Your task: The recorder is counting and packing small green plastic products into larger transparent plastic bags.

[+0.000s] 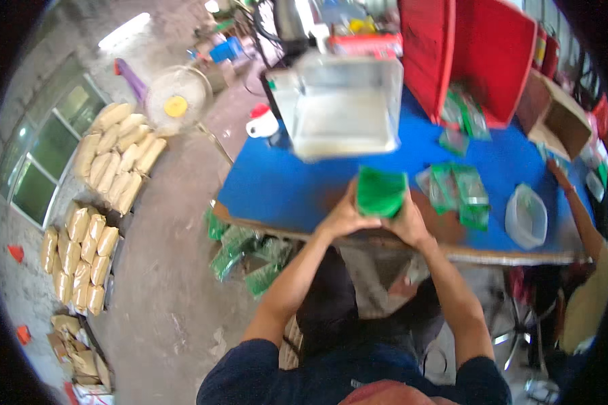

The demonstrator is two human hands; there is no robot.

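Between my two hands is a thick stack of green plastic pouches (382, 192), held over the near edge of the blue table (277, 182). My left hand (345, 214) is closed on its left side, and my right hand (409, 223) grips its right side. Just beyond the stack stands a whitish metal tray or bin (344, 145) with its open side toward me. Right of my right hand lie several green-and-clear packets (458, 189), with more packets (467, 115) near a red crate. Motion blur hides the print and finer details.
A red crate (422, 61) lies tipped at the back right, beside an open cardboard box (554, 118). A clear plastic tub (526, 216) sits near another person's arm (577, 206). Green bags (250, 256) lie on the floor at left; stacked tan sacks (115, 155) and a fan (177, 101) stand farther off.
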